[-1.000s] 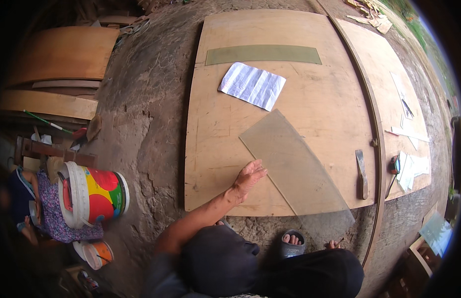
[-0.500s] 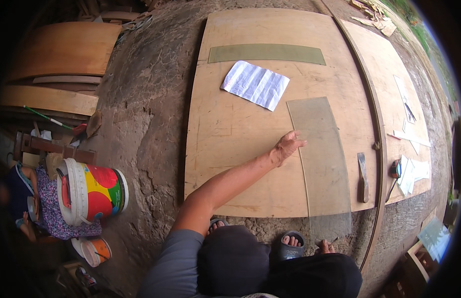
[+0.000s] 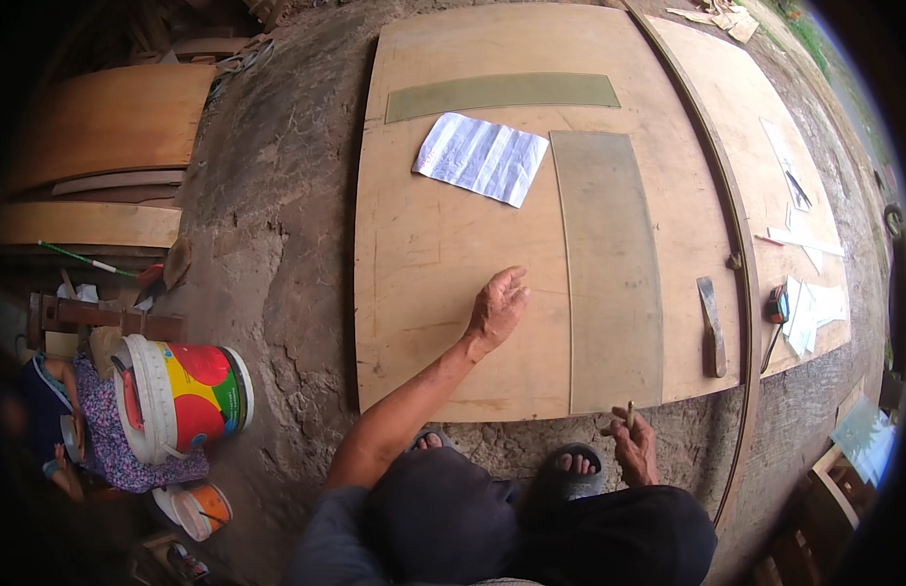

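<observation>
A long clear glass strip (image 3: pixel 611 283) lies flat on the wooden board (image 3: pixel 423 322), its near end close to the board's front edge. My left hand (image 3: pixel 499 308) hovers over the board just left of the strip, fingers loosely bent and apart, with nothing in them. Beyond the near end of the glass, my right hand (image 3: pixel 636 449) grips a slim brass-coloured pen-shaped tool (image 3: pixel 631 414), which points upward. A creased, lined sheet of paper (image 3: pixel 482 159) rests left of the strip's far end. Farther off, a second, greenish glass strip (image 3: pixel 502 96) lies crosswise.
On the right lie a flat metal blade tool (image 3: pixel 712 327), a long wooden batten (image 3: pixel 712 146), a tape measure (image 3: pixel 776 305) and white offcuts (image 3: pixel 814 317). A large paint bucket (image 3: pixel 194 396) stands at left beside a seated person (image 3: pixel 72 410). Curved wood panels (image 3: pixel 111 122) are stacked behind.
The glass strip has slid away from me and now lies fully on the board. My left hand has let go of its edge and moved left. My right hand has come up, showing the pen-shaped tool.
</observation>
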The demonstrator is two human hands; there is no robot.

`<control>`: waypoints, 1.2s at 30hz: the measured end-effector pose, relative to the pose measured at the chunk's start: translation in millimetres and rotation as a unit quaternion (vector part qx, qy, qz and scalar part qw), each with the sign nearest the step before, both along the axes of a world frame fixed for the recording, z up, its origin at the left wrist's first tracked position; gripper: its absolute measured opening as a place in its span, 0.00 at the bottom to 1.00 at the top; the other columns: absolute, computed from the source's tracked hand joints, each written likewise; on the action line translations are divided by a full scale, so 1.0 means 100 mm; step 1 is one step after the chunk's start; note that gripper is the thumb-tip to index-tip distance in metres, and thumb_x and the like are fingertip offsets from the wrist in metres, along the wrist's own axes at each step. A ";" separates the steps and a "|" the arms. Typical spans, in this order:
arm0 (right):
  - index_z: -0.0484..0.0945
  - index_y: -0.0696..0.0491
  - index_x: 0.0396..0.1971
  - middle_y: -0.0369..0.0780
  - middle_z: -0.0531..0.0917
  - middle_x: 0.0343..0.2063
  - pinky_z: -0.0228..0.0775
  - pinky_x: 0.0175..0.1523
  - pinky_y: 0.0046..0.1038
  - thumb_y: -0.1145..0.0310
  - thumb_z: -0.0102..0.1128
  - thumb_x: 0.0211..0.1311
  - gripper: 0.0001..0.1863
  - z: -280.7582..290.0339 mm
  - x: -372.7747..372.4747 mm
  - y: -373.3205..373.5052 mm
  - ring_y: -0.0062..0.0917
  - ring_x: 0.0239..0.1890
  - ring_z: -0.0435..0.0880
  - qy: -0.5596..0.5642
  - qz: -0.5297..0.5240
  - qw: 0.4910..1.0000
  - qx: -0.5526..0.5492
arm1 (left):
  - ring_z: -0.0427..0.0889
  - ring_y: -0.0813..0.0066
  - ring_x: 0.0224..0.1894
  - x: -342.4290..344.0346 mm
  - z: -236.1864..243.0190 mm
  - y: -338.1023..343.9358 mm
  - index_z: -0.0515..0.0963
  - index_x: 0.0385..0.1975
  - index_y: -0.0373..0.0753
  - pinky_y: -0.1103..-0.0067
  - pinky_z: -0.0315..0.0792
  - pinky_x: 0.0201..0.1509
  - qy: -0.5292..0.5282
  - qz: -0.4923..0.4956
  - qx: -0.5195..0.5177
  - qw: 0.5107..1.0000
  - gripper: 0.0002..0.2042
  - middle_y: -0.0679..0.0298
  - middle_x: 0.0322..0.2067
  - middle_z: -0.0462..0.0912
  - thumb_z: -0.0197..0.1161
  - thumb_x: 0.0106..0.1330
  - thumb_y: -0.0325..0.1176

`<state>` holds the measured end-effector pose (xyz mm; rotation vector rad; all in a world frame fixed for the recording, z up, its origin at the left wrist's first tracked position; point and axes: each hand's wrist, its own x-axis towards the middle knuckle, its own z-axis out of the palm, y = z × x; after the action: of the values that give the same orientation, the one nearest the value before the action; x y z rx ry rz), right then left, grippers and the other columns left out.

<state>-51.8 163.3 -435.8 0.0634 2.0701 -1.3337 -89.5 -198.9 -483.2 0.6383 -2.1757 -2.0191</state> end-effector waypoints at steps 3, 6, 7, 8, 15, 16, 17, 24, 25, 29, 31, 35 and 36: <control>0.73 0.51 0.61 0.51 0.86 0.39 0.76 0.46 0.42 0.61 0.52 0.76 0.19 0.10 -0.34 0.09 0.44 0.42 0.87 0.197 0.019 0.962 0.190 | 0.80 0.58 0.62 -0.17 -0.11 -0.42 0.72 0.63 0.29 0.70 0.75 0.63 -0.005 0.047 -0.117 0.992 0.22 0.45 0.57 0.81 0.60 0.71 0.31; 0.73 0.49 0.61 0.46 0.81 0.50 0.75 0.50 0.43 0.68 0.53 0.74 0.18 0.06 -0.87 0.15 0.44 0.50 0.83 0.375 0.027 0.892 0.249 | 0.82 0.73 0.44 -0.37 -0.20 -0.82 0.74 0.62 0.30 0.77 0.76 0.51 -0.010 0.102 -0.148 0.984 0.21 0.56 0.45 0.85 0.61 0.71 0.30; 0.74 0.47 0.60 0.45 0.80 0.47 0.75 0.50 0.42 0.69 0.54 0.73 0.17 0.02 -1.02 0.19 0.42 0.50 0.82 0.365 0.031 0.885 0.289 | 0.85 0.65 0.47 -0.41 -0.24 -0.85 0.74 0.61 0.28 0.73 0.78 0.54 -0.001 0.121 -0.078 0.990 0.20 0.51 0.45 0.86 0.60 0.71 0.30; 0.76 0.45 0.58 0.43 0.78 0.43 0.74 0.49 0.41 0.68 0.55 0.72 0.17 -0.03 -1.16 0.20 0.41 0.47 0.81 0.393 0.040 0.870 0.296 | 0.84 0.66 0.47 -0.40 -0.26 -0.86 0.73 0.62 0.28 0.74 0.77 0.54 0.001 0.119 -0.117 0.986 0.20 0.52 0.45 0.85 0.58 0.73 0.28; 0.75 0.45 0.60 0.41 0.77 0.44 0.69 0.48 0.38 0.69 0.60 0.60 0.25 -0.42 -1.51 0.17 0.35 0.48 0.78 0.436 0.107 0.809 0.380 | 0.73 0.51 0.66 0.13 -0.18 -0.01 0.75 0.61 0.33 0.63 0.68 0.70 0.075 -0.079 -0.330 0.938 0.20 0.48 0.65 0.73 0.60 0.70 0.28; 0.75 0.45 0.60 0.40 0.77 0.44 0.68 0.49 0.38 0.69 0.60 0.60 0.26 -0.43 -1.51 0.17 0.34 0.48 0.77 0.456 0.105 0.794 0.387 | 0.72 0.49 0.67 0.18 -0.13 0.14 0.75 0.61 0.33 0.62 0.67 0.70 0.064 -0.095 -0.320 0.940 0.20 0.48 0.65 0.73 0.60 0.69 0.28; 0.74 0.46 0.61 0.40 0.78 0.45 0.68 0.50 0.38 0.66 0.61 0.60 0.27 -0.42 -1.51 0.16 0.35 0.49 0.77 0.466 0.105 0.784 0.396 | 0.72 0.48 0.67 0.22 -0.07 0.25 0.75 0.61 0.34 0.61 0.66 0.71 0.072 -0.107 -0.315 0.940 0.21 0.49 0.65 0.73 0.61 0.68 0.29; 0.79 0.44 0.61 0.43 0.81 0.52 0.73 0.54 0.40 0.55 0.63 0.69 0.23 -0.14 -2.19 0.63 0.35 0.53 0.78 0.476 0.010 0.815 0.331 | 0.68 0.54 0.69 0.64 0.23 0.76 0.76 0.61 0.40 0.61 0.61 0.74 0.078 -0.285 -0.410 0.863 0.25 0.55 0.67 0.72 0.69 0.63 0.38; 0.80 0.49 0.61 0.47 0.81 0.55 0.74 0.60 0.38 0.59 0.65 0.68 0.23 -0.11 -2.48 0.82 0.40 0.55 0.80 0.493 -0.036 0.803 0.332 | 0.68 0.55 0.70 0.72 0.25 0.85 0.76 0.62 0.41 0.61 0.61 0.74 0.093 -0.316 -0.410 0.850 0.26 0.56 0.67 0.72 0.70 0.62 0.38; 0.60 0.44 0.76 0.52 0.59 0.75 0.61 0.76 0.42 0.41 0.58 0.69 0.41 -0.20 -3.54 1.69 0.48 0.75 0.62 0.336 -0.089 0.785 0.512 | 0.69 0.57 0.70 0.87 0.20 1.19 0.78 0.60 0.44 0.60 0.60 0.74 0.129 -0.391 -0.405 0.816 0.26 0.58 0.66 0.73 0.72 0.61 0.40; 0.57 0.43 0.78 0.54 0.59 0.75 0.61 0.76 0.40 0.35 0.59 0.64 0.47 -0.32 -3.89 2.05 0.49 0.75 0.62 0.294 -0.068 0.796 0.525 | 0.69 0.58 0.70 0.92 0.15 1.28 0.79 0.58 0.44 0.60 0.60 0.75 0.131 -0.388 -0.420 0.810 0.24 0.59 0.66 0.74 0.72 0.61 0.40; 0.55 0.38 0.78 0.57 0.62 0.72 0.65 0.73 0.42 0.34 0.60 0.62 0.49 -0.56 -4.07 2.36 0.52 0.70 0.70 0.209 -0.035 0.858 0.467 | 0.70 0.61 0.69 0.91 0.03 1.28 0.82 0.51 0.46 0.59 0.58 0.76 0.145 -0.370 -0.475 0.785 0.17 0.61 0.64 0.75 0.70 0.62 0.39; 0.55 0.36 0.78 0.57 0.62 0.71 0.66 0.72 0.43 0.34 0.61 0.61 0.48 -0.59 -4.05 2.37 0.52 0.68 0.71 0.220 -0.024 0.851 0.476 | 0.70 0.62 0.69 0.89 0.01 1.26 0.83 0.49 0.47 0.59 0.58 0.76 0.154 -0.371 -0.496 0.770 0.15 0.62 0.64 0.76 0.70 0.63 0.38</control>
<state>-456.6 400.2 -494.9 0.2540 2.9526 -0.2115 -0.3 -73.2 -482.0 -0.7280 -2.9680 -0.6514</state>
